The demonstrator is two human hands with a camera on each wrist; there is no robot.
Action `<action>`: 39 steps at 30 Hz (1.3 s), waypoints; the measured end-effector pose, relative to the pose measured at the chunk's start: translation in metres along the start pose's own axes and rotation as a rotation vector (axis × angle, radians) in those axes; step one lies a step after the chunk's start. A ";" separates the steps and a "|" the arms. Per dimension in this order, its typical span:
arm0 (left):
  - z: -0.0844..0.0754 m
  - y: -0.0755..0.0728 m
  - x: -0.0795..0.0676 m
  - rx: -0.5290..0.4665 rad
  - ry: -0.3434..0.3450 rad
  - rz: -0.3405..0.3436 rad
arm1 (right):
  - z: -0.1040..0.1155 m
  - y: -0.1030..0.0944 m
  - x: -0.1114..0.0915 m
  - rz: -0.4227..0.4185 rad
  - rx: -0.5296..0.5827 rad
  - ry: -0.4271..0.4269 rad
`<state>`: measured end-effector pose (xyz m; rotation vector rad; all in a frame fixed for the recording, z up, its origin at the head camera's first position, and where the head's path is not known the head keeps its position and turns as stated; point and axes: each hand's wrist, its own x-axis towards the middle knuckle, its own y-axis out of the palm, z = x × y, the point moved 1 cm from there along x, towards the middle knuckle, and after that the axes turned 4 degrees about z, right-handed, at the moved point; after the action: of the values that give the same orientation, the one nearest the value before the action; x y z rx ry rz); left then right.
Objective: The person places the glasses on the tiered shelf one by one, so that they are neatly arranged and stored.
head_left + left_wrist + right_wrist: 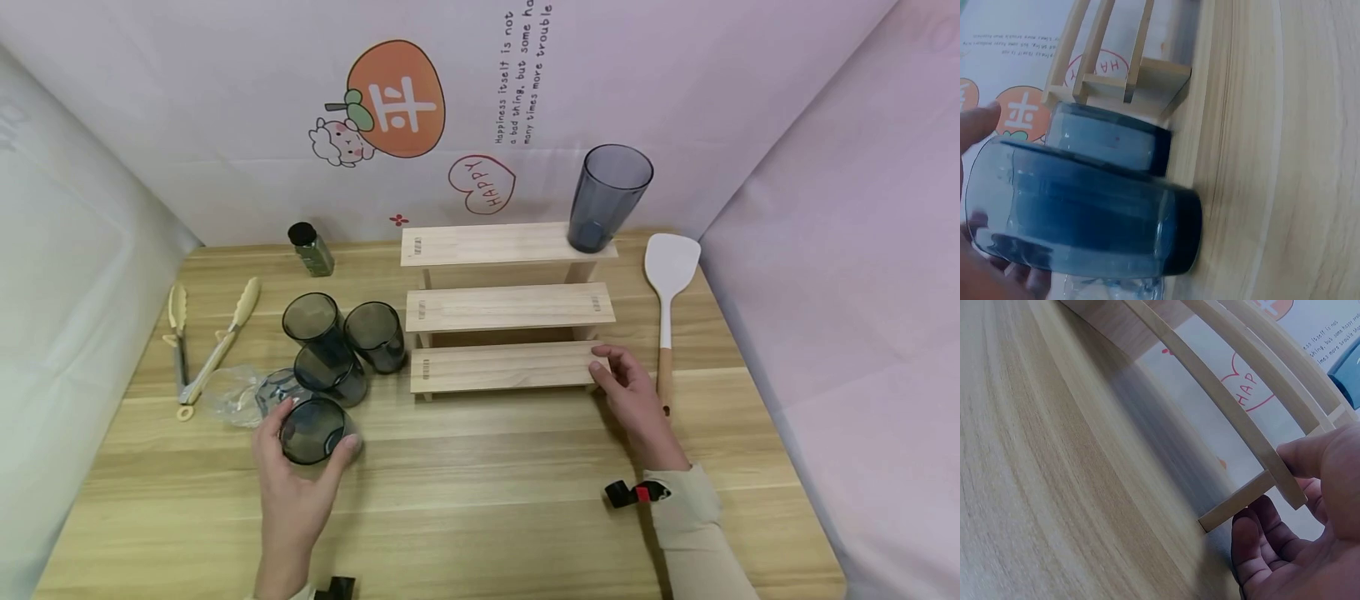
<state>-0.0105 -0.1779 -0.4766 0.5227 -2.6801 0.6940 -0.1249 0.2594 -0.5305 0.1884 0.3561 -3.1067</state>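
Tumbler (315,431) stands gripped within the left hand (291,496).

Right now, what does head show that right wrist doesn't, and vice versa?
Head only: left hand gripping a smoky tumbler, other dark tumblers near it, tongs, black-lidded spice jar, crumpled clear plastic, white spatula with wooden handle.

Right wrist only: a side-on view of the lowest tier's right support leg, and the red printed heart seen through the gap above that tier.

Both: right hand at the right end of the three-tier wooden rack, tall tumbler (partial in wrist), wood-grain table.
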 end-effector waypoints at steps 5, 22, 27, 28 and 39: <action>0.002 0.004 -0.001 -0.017 -0.164 -0.037 | 0.000 0.000 0.000 0.001 -0.002 0.001; 0.004 0.010 -0.003 -0.163 -0.076 0.007 | -0.001 0.000 0.001 0.007 -0.008 -0.008; 0.005 0.011 -0.002 -0.176 -0.188 0.002 | -0.001 0.001 0.001 0.001 -0.011 0.002; 0.006 0.010 -0.002 -0.186 -0.185 0.004 | -0.001 0.001 0.001 -0.002 -0.010 0.005; 0.011 0.012 -0.006 -0.255 -0.164 0.015 | -0.001 0.001 0.001 -0.010 -0.001 -0.006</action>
<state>-0.0125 -0.1719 -0.4932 0.5102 -2.8702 0.3160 -0.1260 0.2590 -0.5322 0.1785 0.3602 -3.1156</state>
